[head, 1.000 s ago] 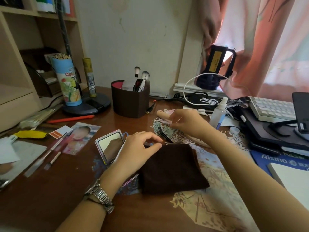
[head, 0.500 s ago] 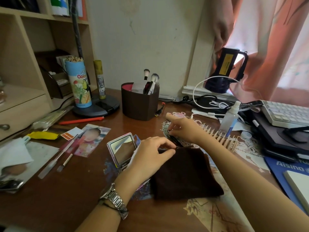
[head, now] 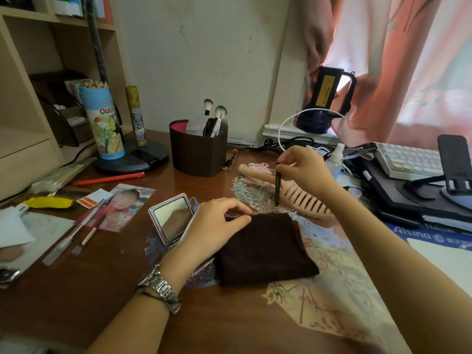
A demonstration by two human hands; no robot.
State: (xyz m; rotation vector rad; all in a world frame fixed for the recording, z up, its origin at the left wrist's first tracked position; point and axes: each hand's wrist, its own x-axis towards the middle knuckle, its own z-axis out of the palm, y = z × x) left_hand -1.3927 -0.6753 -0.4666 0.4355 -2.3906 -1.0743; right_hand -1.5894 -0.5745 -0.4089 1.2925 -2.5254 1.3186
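A dark brown cloth pouch [head: 265, 249] lies flat on the wooden desk [head: 84, 292]. My left hand [head: 217, 223] pinches the pouch's upper left edge between thumb and fingers. My right hand [head: 305, 166] is raised behind the pouch and pinches the top of a thin black hair clip [head: 277, 186], which hangs point down just above the pouch's far edge. A pink wide-toothed comb [head: 293, 194] lies on the desk behind the clip.
A small square mirror [head: 172, 217] stands left of my left hand. A brown brush holder [head: 198, 149] is behind; a lamp base [head: 132, 159] and pencil tube [head: 102, 121] at left. A spray bottle [head: 334, 162], keyboard [head: 408, 159] and notebooks lie right.
My right hand has picked the black clip up off the desk and lifted it. My left hand stays on the pouch's edge.
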